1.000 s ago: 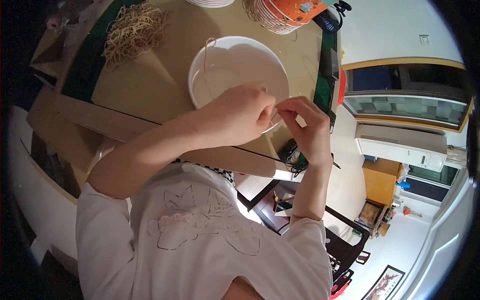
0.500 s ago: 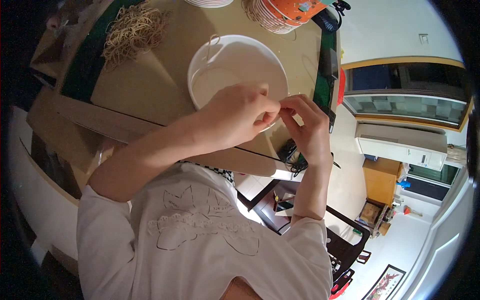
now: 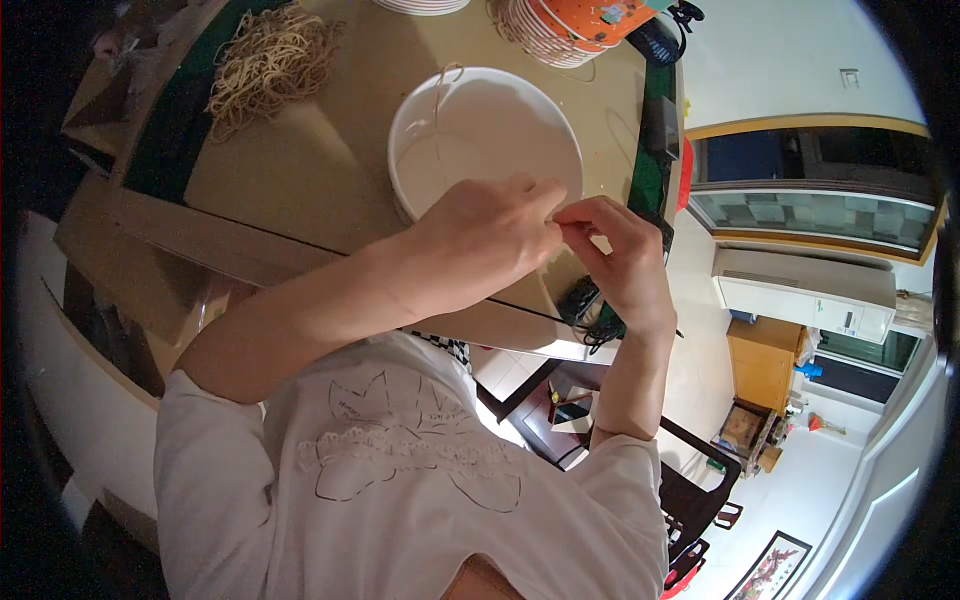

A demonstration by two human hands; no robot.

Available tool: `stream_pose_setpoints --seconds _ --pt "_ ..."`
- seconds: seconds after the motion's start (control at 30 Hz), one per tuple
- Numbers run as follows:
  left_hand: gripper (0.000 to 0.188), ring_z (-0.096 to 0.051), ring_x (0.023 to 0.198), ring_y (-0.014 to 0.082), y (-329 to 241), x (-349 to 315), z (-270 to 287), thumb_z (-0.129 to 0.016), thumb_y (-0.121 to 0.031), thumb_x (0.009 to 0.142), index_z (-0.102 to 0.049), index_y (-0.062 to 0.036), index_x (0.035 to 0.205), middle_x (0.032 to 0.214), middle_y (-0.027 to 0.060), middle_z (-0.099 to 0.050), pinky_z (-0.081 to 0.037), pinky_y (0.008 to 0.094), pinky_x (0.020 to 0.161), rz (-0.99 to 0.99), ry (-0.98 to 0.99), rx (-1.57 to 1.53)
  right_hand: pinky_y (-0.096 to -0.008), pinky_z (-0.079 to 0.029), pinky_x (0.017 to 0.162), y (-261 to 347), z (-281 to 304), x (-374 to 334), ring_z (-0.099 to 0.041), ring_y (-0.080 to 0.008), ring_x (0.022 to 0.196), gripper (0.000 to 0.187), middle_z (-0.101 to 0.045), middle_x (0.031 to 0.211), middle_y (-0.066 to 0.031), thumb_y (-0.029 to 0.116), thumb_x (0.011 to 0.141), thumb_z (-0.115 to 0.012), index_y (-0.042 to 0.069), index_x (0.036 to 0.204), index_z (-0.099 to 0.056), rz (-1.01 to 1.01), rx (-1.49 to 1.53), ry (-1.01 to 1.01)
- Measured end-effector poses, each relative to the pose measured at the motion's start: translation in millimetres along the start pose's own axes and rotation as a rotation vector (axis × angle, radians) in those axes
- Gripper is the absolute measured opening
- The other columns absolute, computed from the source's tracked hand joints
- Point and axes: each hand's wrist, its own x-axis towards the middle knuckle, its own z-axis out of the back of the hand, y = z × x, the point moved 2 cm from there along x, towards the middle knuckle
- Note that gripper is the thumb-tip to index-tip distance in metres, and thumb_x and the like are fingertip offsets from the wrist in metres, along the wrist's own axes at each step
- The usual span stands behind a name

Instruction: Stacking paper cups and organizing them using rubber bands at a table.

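Observation:
A white round bucket (image 3: 420,150), open side up, stands on the brown tabletop. Over its far left rim loops a thin beige cord (image 3: 440,95), running down the inside wall. My left hand (image 3: 490,230) is closed at the bucket's near right rim and covers part of it. Fingertips pinched, my right hand (image 3: 620,250) meets the left one just outside that rim. What lies between the fingers is too small and too hidden to name.
At the far left of the tabletop (image 3: 300,180) lies a tangled heap of beige cords (image 3: 275,70). Stacked orange printed buckets (image 3: 570,30) and another white stack (image 3: 425,5) stand at the back. Black cables (image 3: 590,310) hang by the right edge, near a dark box (image 3: 658,128).
The bucket has shifted slightly right. My left hand has turned and moved a little right and down, its fingers closer together; my right hand stays at its fingertips.

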Motion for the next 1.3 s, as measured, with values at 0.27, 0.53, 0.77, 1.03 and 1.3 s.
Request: stream_pose_setpoints --seconds 0.27,0.53,0.77,1.03,1.3 --pt "0.009 -0.06 0.081 0.0248 0.5 3.9 2.3 -0.059 -0.013 0.078 -0.06 -0.005 0.081 0.083 0.0083 -0.052 -0.05 0.0373 0.064 -0.064 0.049 0.053 -0.0255 -0.05 0.066 5.3 1.6 -1.7 -0.063 -0.0159 0.074 0.014 -0.063 0.084 -0.0098 -0.009 0.077 -0.062 -0.003 0.09 -0.06 0.065 -0.029 0.023" --pt "0.011 -0.06 0.074 0.0316 7.7 -2.3 0.8 -0.063 -0.009 0.081 -0.053 -0.0027 0.082 0.084 0.0126 -0.054 -0.046 0.0404 0.064 0.12 0.007 -0.362 -0.0321 -0.05 0.062 7.1 -7.5 -6.8 -0.062 -0.0269 0.074 0.015 -0.059 0.087 -0.0123 -0.004 0.076 -0.065 0.0 0.089 -0.059 0.136 -0.065 -0.098" --pt "0.015 -0.06 0.077 0.0353 13.7 -1.0 0.5 -0.061 -0.012 0.084 -0.054 0.0002 0.085 0.083 0.0158 -0.059 -0.046 0.0408 0.065 0.263 0.038 -0.445 -0.0278 -0.052 0.063 15.2 -17.7 -16.3 -0.062 -0.0197 0.074 0.014 -0.06 0.09 -0.0099 -0.005 0.076 -0.066 0.001 0.088 -0.061 -0.005 -0.061 -0.248" --pt "0.021 -0.06 0.062 0.0168 32.9 14.1 -10.8 -0.06 -0.018 0.084 -0.065 0.0019 0.09 0.073 0.0108 -0.064 -0.046 0.031 0.054 0.596 0.421 -0.746 -0.0259 -0.05 0.067 9.9 -47.6 -36.1 -0.061 -0.0154 0.075 0.013 -0.062 0.092 -0.0094 -0.005 0.075 -0.067 0.0 0.085 -0.062 -0.154 0.229 -0.431" --pt "0.017 -0.05 0.057 0.0084 27.7 12.3 -9.8 -0.059 -0.014 0.084 -0.065 0.0014 0.088 0.074 0.0038 -0.06 -0.038 0.0237 0.045 0.879 0.438 -1.05 -0.0257 -0.049 0.07 22.6 -62.1 -38.7 -0.062 -0.0177 0.082 0.013 -0.065 0.093 -0.0113 -0.009 0.076 -0.067 -0.001 0.086 -0.064 -0.005 0.001 -0.676"
